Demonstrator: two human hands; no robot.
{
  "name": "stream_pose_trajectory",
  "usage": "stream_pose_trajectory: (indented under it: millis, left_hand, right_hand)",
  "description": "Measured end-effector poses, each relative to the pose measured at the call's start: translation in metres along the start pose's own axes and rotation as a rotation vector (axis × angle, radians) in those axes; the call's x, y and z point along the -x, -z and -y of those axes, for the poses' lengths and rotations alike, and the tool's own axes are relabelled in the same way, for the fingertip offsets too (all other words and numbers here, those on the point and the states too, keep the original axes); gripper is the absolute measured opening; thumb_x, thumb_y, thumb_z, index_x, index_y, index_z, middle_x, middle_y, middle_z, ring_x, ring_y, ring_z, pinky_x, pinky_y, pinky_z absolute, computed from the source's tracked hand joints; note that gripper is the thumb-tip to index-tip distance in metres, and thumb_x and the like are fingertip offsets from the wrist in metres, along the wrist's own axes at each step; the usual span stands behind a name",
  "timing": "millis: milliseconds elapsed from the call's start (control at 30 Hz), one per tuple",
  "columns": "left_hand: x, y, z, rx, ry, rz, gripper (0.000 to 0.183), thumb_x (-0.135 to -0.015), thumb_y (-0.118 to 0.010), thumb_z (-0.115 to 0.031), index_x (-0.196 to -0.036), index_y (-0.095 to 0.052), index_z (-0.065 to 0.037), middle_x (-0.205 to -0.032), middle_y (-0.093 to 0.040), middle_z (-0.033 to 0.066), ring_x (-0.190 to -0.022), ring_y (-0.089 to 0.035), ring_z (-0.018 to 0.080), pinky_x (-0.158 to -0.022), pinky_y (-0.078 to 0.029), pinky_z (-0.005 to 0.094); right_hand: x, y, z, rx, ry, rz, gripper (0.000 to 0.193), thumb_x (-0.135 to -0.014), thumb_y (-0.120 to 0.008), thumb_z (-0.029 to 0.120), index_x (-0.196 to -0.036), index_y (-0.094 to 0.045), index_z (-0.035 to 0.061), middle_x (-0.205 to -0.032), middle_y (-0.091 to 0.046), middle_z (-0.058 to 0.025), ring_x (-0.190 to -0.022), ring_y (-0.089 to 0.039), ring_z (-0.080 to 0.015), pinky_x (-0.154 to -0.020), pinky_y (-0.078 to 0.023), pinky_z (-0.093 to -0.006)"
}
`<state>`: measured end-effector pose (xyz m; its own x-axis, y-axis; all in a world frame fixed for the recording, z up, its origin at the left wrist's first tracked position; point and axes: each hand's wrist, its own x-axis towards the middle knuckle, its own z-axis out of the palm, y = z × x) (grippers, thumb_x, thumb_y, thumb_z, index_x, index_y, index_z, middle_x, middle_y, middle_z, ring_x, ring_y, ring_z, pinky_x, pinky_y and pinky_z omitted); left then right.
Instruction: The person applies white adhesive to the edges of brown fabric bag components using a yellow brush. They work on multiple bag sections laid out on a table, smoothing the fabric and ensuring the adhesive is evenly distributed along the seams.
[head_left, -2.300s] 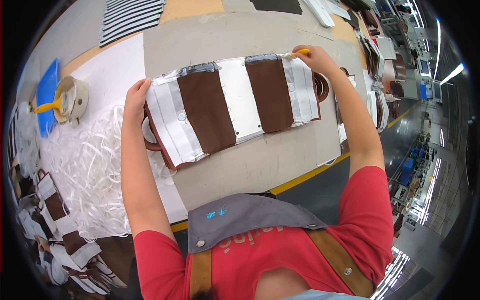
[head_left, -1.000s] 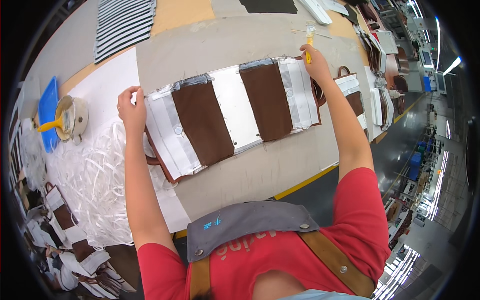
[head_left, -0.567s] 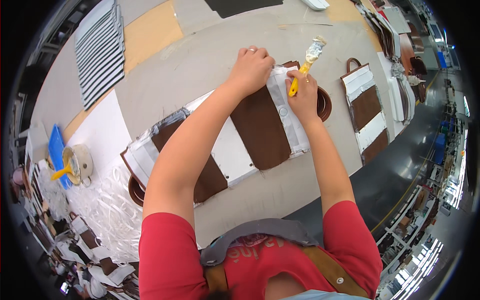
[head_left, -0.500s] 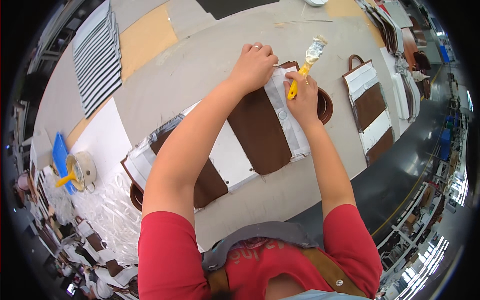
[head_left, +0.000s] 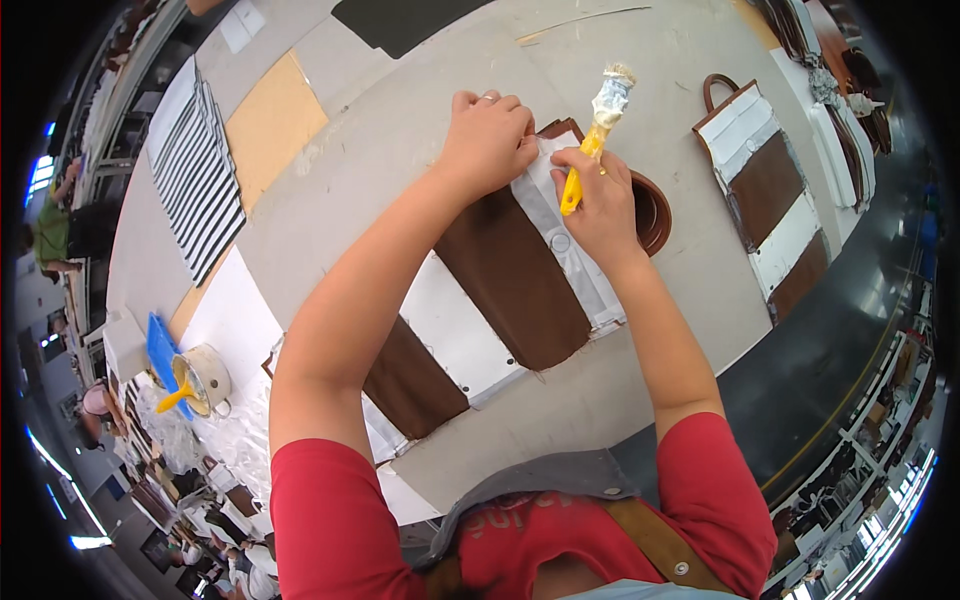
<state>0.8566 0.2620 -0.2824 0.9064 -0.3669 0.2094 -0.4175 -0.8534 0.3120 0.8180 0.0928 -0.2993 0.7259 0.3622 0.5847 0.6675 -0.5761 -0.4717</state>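
Note:
A flat bag piece of brown and white panels with rough edges lies across the table in front of me. My left hand is closed at its far edge, fingers curled over the lining there; the fingertips are partly hidden. Between the fingers of my right hand is a yellow-handled brush, its bristles pointing up and away, coated in white paste. The right hand rests at the bag piece's right end, over a pale strip with a round snap. Beside it curves a brown handle.
At right lies another bag piece with a handle. A dirty white pot with a yellow-handled tool stands left by a blue tray. Striped pieces are stacked far left. A black sheet lies at the back.
My view has shifted, so the table's things sit differently in the picture. Both hands keep nearly the same hold on the bag piece and the brush.

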Motion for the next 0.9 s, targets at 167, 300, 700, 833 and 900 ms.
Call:
stream_pose_trajectory:
  millis: [167,300,700,833,900]
  left_hand:
    - [-0.01,0.01,0.006,0.626,0.606,0.399,0.019,-0.072,-0.057,-0.023,-0.079,-0.062,-0.005,-0.074,-0.058,0.0017,-0.077,-0.052,0.011,-0.073,-0.039,0.0263]
    - [-0.015,0.014,0.013,0.879,0.726,0.502,0.022,-0.073,-0.058,-0.023,-0.083,-0.063,-0.004,-0.077,-0.058,0.0022,-0.078,-0.049,0.0089,-0.066,-0.04,0.0244]
    - [-0.014,0.016,0.006,-0.191,-0.379,0.086,0.006,-0.072,-0.059,-0.017,-0.073,-0.062,-0.012,-0.075,-0.057,-0.002,-0.092,-0.051,0.0155,-0.088,-0.031,0.0382]
    - [-0.018,0.014,0.003,-0.321,-0.519,0.056,0.006,-0.071,-0.059,-0.016,-0.069,-0.061,-0.011,-0.074,-0.056,-0.0016,-0.09,-0.052,0.016,-0.088,-0.031,0.0389]
    - [-0.015,0.012,0.002,-0.263,-0.458,-0.013,0.007,-0.071,-0.058,-0.016,-0.068,-0.06,-0.01,-0.073,-0.056,-0.0014,-0.089,-0.052,0.0163,-0.088,-0.031,0.0387]
  right_hand:
    - [0.002,0.0,0.002,0.0,-0.009,-0.01,0.04,-0.066,-0.06,-0.002,-0.103,-0.05,0.0106,-0.08,-0.06,-0.006,-0.085,-0.056,-0.0261,-0.08,-0.04,-0.0379]
    - [0.001,0.001,0.005,0.04,0.018,-0.037,0.041,-0.066,-0.06,-0.003,-0.103,-0.049,0.0107,-0.082,-0.06,-0.0064,-0.089,-0.056,-0.0271,-0.082,-0.04,-0.0385]
    - [0.004,0.001,0.002,0.058,0.013,-0.005,0.037,-0.072,-0.065,0.004,-0.104,-0.048,0.0114,-0.089,-0.06,-0.0091,-0.085,-0.056,-0.0279,-0.078,-0.04,-0.0383]
    - [0.003,0.001,0.003,0.064,0.01,-0.009,0.037,-0.072,-0.065,0.003,-0.104,-0.048,0.011,-0.088,-0.06,-0.0083,-0.085,-0.057,-0.0273,-0.079,-0.04,-0.0384]
    - [0.004,0.001,0.002,0.057,0.009,-0.007,0.037,-0.072,-0.065,0.003,-0.104,-0.048,0.0109,-0.088,-0.06,-0.008,-0.085,-0.057,-0.0272,-0.079,-0.04,-0.0384]
